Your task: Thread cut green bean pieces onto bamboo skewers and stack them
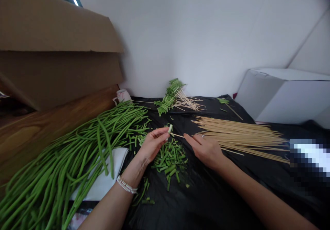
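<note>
My left hand (153, 143) pinches a short cut piece of green bean (170, 128) between its fingertips. My right hand (206, 150) holds a thin bamboo skewer (177, 135), whose tip points left at the bean piece. Just below both hands lies a heap of cut bean pieces (168, 157) on the black plastic sheet (206, 195). A bead bracelet (126, 185) is on my left wrist.
A big pile of long green beans (77, 154) fills the left side. Loose skewers (239, 135) lie to the right. Finished bean skewers (172, 97) are stacked at the back by the wall. A cardboard box (56, 51) sits at left, a white box (283, 96) at right.
</note>
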Demonstrator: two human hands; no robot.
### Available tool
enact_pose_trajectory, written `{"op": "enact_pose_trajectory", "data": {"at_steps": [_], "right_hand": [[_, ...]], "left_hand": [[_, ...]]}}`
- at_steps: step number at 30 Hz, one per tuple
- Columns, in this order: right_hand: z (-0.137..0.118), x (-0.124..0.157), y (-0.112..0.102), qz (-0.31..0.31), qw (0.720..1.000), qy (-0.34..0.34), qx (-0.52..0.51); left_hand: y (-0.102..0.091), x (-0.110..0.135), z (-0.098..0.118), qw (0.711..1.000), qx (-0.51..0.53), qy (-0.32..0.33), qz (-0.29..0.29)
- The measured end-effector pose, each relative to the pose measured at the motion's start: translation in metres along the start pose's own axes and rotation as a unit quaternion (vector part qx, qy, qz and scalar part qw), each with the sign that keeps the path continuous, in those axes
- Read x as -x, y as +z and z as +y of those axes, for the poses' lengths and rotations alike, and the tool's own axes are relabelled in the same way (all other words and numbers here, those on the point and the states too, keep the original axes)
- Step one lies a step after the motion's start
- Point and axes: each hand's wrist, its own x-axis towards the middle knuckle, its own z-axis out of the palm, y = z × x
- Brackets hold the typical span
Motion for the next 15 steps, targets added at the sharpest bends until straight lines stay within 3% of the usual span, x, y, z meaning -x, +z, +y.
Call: {"op": "enact_pose_trajectory", "data": {"at_steps": [4, 15], "right_hand": [[0.0001, 0.0009, 0.0008, -0.006, 1.000, -0.003, 0.002], [0.0000, 0.0002, 0.0005, -0.015, 1.000, 0.015, 0.008]], "left_hand": [[-0.0004, 0.0000, -0.0014, 1.000, -0.012, -0.008, -0.022], [-0.0006, 0.0004, 0.0016, 1.000, -0.013, -0.024, -0.009]]}}
